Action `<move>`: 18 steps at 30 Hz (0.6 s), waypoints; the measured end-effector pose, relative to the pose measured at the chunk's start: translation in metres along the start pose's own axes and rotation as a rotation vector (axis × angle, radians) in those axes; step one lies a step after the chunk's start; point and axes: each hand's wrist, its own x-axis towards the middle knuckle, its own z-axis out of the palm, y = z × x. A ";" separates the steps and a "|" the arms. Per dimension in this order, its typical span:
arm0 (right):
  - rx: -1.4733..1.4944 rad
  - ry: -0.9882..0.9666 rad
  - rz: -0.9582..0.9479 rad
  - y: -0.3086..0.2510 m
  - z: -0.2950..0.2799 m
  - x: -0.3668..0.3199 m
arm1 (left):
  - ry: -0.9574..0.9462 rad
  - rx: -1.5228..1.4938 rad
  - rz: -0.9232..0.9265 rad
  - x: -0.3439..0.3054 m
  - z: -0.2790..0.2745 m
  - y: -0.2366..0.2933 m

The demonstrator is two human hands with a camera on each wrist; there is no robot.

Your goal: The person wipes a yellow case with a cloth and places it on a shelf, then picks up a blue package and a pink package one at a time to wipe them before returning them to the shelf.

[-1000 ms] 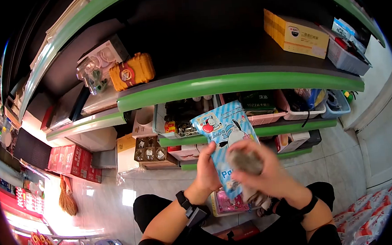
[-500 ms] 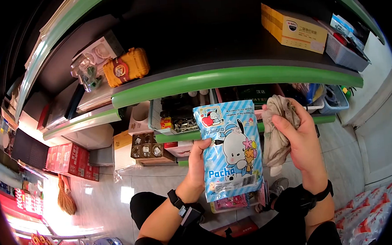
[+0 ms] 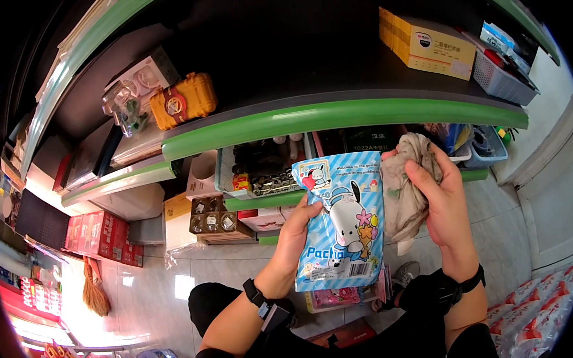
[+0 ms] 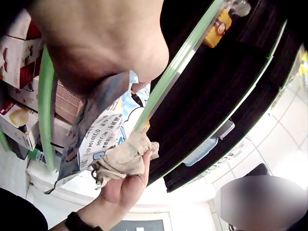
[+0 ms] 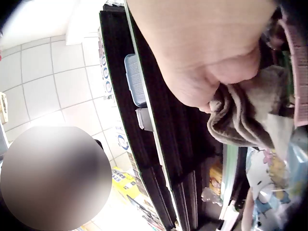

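Note:
My left hand (image 3: 292,244) grips a blue-and-white striped plastic bag (image 3: 338,225) by its left edge, thumb across the front. A cartoon dog and the word "Pacha" face me, with a barcode near the bottom. In the left wrist view the bag's printed back (image 4: 102,137) shows. My right hand (image 3: 449,212) holds a crumpled grey-beige cloth (image 3: 403,201) just right of the bag, thumb on its near side. Folds of the cloth (image 5: 240,118) hang from the fingers in the right wrist view.
A green-edged shelf (image 3: 342,118) spans the front, with a yellow case (image 3: 184,100) and a carton (image 3: 432,46) on it. Below stand baskets (image 3: 266,173) of small goods. A tray with pink packets (image 3: 333,297) sits on the floor between my legs; a broom (image 3: 94,292) leans at left.
The cloth has moved off the bag's front to its right side. The bag has turned from tilted to nearly upright, its front facing me, then shifted slightly right.

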 end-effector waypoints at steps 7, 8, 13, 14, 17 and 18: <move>-0.342 0.149 -0.376 -0.009 0.020 -0.013 | -0.009 -0.338 -0.151 -0.001 -0.019 -0.008; -0.678 -0.022 -0.488 -0.011 0.023 -0.018 | -0.062 -0.374 -0.131 -0.001 -0.022 -0.011; -1.055 -0.641 -0.473 -0.003 0.048 -0.040 | 0.006 -0.371 -0.113 -0.005 -0.027 -0.006; -1.063 -0.654 -0.486 -0.002 0.050 -0.042 | -0.053 -0.425 -0.112 -0.001 -0.039 -0.009; -1.050 -0.581 -0.507 0.005 0.047 -0.037 | -0.051 -0.356 -0.027 -0.007 -0.030 -0.001; -1.027 -0.529 -0.516 0.009 0.046 -0.036 | -0.035 -0.318 -0.004 -0.010 -0.024 0.004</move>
